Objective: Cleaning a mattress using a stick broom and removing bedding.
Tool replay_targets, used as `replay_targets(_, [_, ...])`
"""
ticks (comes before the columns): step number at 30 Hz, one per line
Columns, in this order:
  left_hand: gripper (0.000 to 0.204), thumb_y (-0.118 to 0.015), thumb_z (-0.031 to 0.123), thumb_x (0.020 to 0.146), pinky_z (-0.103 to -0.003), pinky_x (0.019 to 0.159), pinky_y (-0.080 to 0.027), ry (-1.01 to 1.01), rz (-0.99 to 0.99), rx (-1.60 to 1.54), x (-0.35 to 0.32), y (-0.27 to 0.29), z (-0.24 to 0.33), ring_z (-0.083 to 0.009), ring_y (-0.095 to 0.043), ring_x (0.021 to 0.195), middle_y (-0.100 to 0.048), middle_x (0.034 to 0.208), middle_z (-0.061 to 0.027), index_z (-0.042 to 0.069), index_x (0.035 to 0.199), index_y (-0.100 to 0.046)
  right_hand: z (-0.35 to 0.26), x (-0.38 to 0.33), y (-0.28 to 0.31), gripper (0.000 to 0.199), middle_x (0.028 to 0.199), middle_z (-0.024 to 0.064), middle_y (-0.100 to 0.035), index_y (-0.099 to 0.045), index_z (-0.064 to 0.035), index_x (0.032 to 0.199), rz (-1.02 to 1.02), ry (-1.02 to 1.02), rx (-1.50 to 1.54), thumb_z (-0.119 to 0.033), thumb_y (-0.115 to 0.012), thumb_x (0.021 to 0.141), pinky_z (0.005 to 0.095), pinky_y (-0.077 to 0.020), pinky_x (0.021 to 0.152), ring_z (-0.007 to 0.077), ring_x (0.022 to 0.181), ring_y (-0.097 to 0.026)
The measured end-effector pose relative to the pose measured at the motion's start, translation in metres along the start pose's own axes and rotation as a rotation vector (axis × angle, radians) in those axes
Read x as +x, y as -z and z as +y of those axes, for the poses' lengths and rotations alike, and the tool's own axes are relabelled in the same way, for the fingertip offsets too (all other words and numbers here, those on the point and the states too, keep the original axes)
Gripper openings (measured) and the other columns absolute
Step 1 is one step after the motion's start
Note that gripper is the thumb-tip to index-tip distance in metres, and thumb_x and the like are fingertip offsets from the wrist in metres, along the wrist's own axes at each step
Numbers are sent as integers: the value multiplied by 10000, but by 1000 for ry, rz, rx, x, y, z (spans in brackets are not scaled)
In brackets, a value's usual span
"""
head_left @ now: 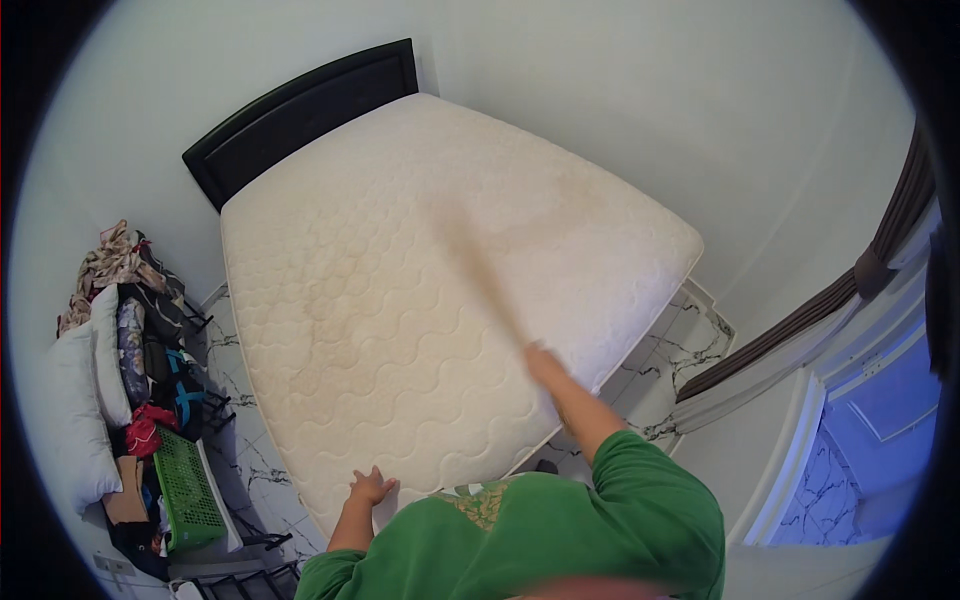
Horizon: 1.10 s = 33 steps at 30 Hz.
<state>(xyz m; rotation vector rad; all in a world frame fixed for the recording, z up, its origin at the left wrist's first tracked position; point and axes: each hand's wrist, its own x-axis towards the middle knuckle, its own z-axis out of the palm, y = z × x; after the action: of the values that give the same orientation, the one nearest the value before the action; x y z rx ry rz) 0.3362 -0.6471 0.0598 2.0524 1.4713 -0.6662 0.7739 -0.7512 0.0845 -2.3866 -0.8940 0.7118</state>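
A bare cream mattress with a quilted wave pattern and brownish stains lies in front of me. My right hand is closed around one end of a long tan stick. Motion smears the stick, so its exact kind and far tip do not show clearly; it reaches out over the middle of the mattress. My left hand rests on the near left edge of the mattress with its fingers spread and nothing in it.
A black headboard stands at the far left end. Along the left are white pillows, piled clothes and a green basket. A dark curtain hangs at right, by a doorway. Marble-patterned floor borders the bed.
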Motion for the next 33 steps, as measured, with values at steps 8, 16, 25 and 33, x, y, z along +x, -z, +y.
replay_targets(8, [594, -504, 576, 652, -411, 944, -254, -108, -122, -130, 34, -10, 73, -427, -207, 1161, -134, 1282, -270, 309, 1173, -398, 151, 44, 79, 279, 860, 179, -576, -570, -33, 858, -138, 80, -492, -207, -361, 793, 402, -441, 661, 300, 759, -571])
replay_targets(16, [595, -591, 482, 623, -402, 923, -294, 4, -24, -79, 45, -11, 119, -415, -265, 1139, -154, 1284, -254, 291, 1159, -419, 188, 47, 112, 318, 817, 222, -547, -485, -28, 892, 432, -80, -32, -289, -314, 831, 439, -412, 663, 358, 760, -536])
replay_targets(25, [607, -629, 397, 620, -359, 897, -335, -93, -125, -3, 63, -1, 158, -335, -391, 1070, -394, 1155, -223, 114, 1124, -443, 300, -24, 176, 362, 831, 189, -569, -529, 2, 903, 358, -499, -276, -296, -344, 814, 414, -429, 684, 335, 799, -550])
replay_targets(33, [773, -618, 412, 632, -358, 913, -325, -42, -108, 72, 45, -4, 183, -345, -328, 1126, -204, 1263, -244, 163, 1261, -244, 209, -33, 164, 380, 820, 236, -551, -497, 18, 851, 284, -286, -203, -329, -346, 818, 443, -416, 688, 355, 777, -546])
